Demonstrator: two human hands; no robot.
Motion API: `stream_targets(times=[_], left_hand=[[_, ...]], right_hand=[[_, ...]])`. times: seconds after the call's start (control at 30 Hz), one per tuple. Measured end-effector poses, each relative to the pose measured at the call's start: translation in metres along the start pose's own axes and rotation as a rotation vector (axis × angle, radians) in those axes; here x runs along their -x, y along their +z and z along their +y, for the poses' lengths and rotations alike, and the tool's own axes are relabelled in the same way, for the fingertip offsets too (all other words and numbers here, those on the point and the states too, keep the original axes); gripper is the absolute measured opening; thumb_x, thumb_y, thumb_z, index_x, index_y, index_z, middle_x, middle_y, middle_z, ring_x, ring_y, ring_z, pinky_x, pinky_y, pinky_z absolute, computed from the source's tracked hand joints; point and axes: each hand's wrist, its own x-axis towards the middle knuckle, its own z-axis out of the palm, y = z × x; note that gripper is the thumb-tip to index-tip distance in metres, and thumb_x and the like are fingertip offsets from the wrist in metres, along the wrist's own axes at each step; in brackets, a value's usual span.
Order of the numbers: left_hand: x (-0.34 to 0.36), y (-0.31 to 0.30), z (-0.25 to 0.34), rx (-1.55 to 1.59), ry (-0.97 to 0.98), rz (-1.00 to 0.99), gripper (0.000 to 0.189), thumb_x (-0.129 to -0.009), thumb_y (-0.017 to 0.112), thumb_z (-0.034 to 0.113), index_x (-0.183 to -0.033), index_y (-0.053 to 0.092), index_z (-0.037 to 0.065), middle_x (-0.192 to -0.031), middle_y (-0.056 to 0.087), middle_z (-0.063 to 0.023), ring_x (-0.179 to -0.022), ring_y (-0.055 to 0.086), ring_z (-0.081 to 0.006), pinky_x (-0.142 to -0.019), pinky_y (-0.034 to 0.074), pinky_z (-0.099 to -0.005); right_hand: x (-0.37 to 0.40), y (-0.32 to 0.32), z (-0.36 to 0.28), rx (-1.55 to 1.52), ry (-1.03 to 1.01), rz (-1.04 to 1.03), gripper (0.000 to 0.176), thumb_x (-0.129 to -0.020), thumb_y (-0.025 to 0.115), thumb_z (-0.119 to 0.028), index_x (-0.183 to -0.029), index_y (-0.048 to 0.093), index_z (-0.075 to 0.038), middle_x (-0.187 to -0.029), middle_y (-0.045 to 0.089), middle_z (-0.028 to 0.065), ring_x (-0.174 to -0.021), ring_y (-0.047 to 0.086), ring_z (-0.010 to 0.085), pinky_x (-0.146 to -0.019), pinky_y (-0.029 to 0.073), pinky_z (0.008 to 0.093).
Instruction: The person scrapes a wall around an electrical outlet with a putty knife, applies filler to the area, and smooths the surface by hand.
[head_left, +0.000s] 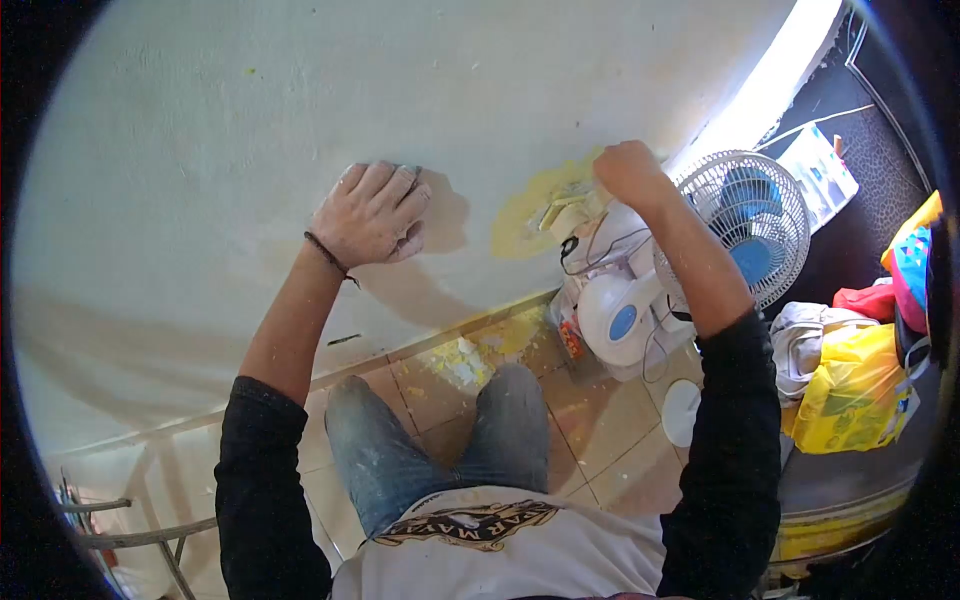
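My left hand [372, 215], dusted with white powder, is closed against the pale wall [250, 120]. A dark edge shows by its fingertips, but what it grips, if anything, is hidden. On the right, my right hand [632, 172] is curled into a fist at the edge of a yellow patch [515, 215] on the wall, where the coating looks scraped or broken. Its fingers face away, so I cannot see what is inside them. Pale, uneven pieces [568, 212] stand out in the middle of that patch.
A fan [755, 255] stands right beside my right forearm, with a white appliance [615, 320] and cables below. White and yellow debris [465, 362] lies on the tiled floor [630, 470] near my knees. A yellow bag [850, 390] sits at right, a metal frame [150, 538] at lower left.
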Motion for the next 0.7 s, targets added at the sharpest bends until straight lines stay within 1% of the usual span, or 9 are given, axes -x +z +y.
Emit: stream_targets(times=[0.07,0.2,0.27,0.33,0.4,0.43,0.47,0.53,0.7], left_hand=[[0.003,0.0,0.0,-0.017,0.001,-0.007,0.039,-0.069,0.067,0.033,-0.101,0.062,0.011,-0.099,0.059,-0.0071,-0.089,0.056,-0.0227,-0.073,0.045,-0.0387],[0.002,0.0,0.0,0.015,-0.005,-0.018,0.039,-0.069,0.067,0.033,-0.101,0.062,0.011,-0.1,0.059,-0.0076,-0.089,0.056,-0.0229,-0.073,0.045,-0.0392],[0.002,-0.001,0.0,0.0,-0.002,-0.021,0.038,-0.069,0.067,0.033,-0.1,0.062,0.011,-0.099,0.06,-0.0073,-0.088,0.056,-0.0231,-0.073,0.046,-0.0392],[0.001,-0.001,0.001,-0.012,0.001,-0.011,0.038,-0.069,0.067,0.033,-0.1,0.062,0.011,-0.099,0.06,-0.0073,-0.088,0.056,-0.023,-0.073,0.046,-0.0392],[0.002,0.0,-0.002,-0.023,0.002,-0.011,0.038,-0.069,0.067,0.033,-0.1,0.062,0.011,-0.099,0.06,-0.0072,-0.088,0.056,-0.0229,-0.073,0.046,-0.0391],[0.003,0.001,-0.002,-0.007,0.001,-0.009,0.038,-0.07,0.067,0.033,-0.1,0.062,0.011,-0.1,0.06,-0.0073,-0.088,0.056,-0.0232,-0.073,0.046,-0.0393],[0.004,0.002,-0.001,0.011,-0.002,-0.005,0.038,-0.07,0.066,0.033,-0.101,0.062,0.011,-0.1,0.06,-0.0074,-0.088,0.056,-0.0236,-0.073,0.046,-0.0394],[0.001,-0.002,0.0,0.008,-0.001,0.009,0.032,-0.071,0.065,0.031,-0.095,0.06,0.01,-0.099,0.061,-0.0064,-0.086,0.056,-0.0225,-0.073,0.046,-0.0372],[0.0,-0.003,0.0,-0.004,-0.008,0.015,0.032,-0.07,0.065,0.031,-0.095,0.06,0.011,-0.1,0.061,-0.0059,-0.086,0.056,-0.0211,-0.073,0.046,-0.0366]], right_hand=[[0.004,0.0,0.011,-0.058,-0.038,0.088,0.012,-0.079,0.062,-0.01,-0.083,0.073,-0.007,-0.085,0.071,0.0144,-0.084,0.071,0.0308,-0.073,0.056,0.0417],[0.008,0.0,0.026,-0.058,0.101,-0.014,0.016,-0.081,0.058,-0.013,-0.082,0.073,-0.008,-0.087,0.072,0.013,-0.085,0.071,0.0285,-0.072,0.056,0.0408],[-0.001,0.024,0.017,-0.035,0.083,-0.011,0.016,-0.081,0.058,-0.014,-0.083,0.073,-0.008,-0.088,0.072,0.0137,-0.086,0.071,0.0289,-0.071,0.056,0.041],[-0.003,0.01,-0.001,-0.034,0.036,-0.008,0.016,-0.081,0.058,-0.014,-0.082,0.074,-0.008,-0.087,0.072,0.0143,-0.083,0.071,0.0296,-0.07,0.056,0.0415],[-0.003,-0.006,-0.006,-0.05,-0.025,0.057,0.015,-0.08,0.059,-0.013,-0.08,0.073,-0.007,-0.084,0.071,0.0144,-0.08,0.071,0.0299,-0.069,0.056,0.0419],[0.001,-0.008,0.0,-0.101,-0.086,0.174,0.014,-0.079,0.06,-0.011,-0.079,0.073,-0.007,-0.083,0.071,0.0145,-0.078,0.071,0.0301,-0.067,0.056,0.0417],[0.002,-0.013,0.004,-0.106,-0.088,0.168,0.014,-0.079,0.06,-0.011,-0.079,0.073,-0.007,-0.083,0.071,0.0145,-0.078,0.071,0.0301,-0.067,0.056,0.0417],[0.004,-0.025,0.01,-0.087,0.029,-0.046,0.013,-0.079,0.06,-0.01,-0.08,0.073,-0.006,-0.083,0.071,0.0145,-0.079,0.071,0.0302,-0.067,0.056,0.0417],[-0.001,-0.004,0.001,-0.055,0.003,0.083,0.014,-0.08,0.059,-0.01,-0.083,0.073,-0.006,-0.083,0.071,0.0143,-0.079,0.071,0.0303,-0.067,0.056,0.0412]])
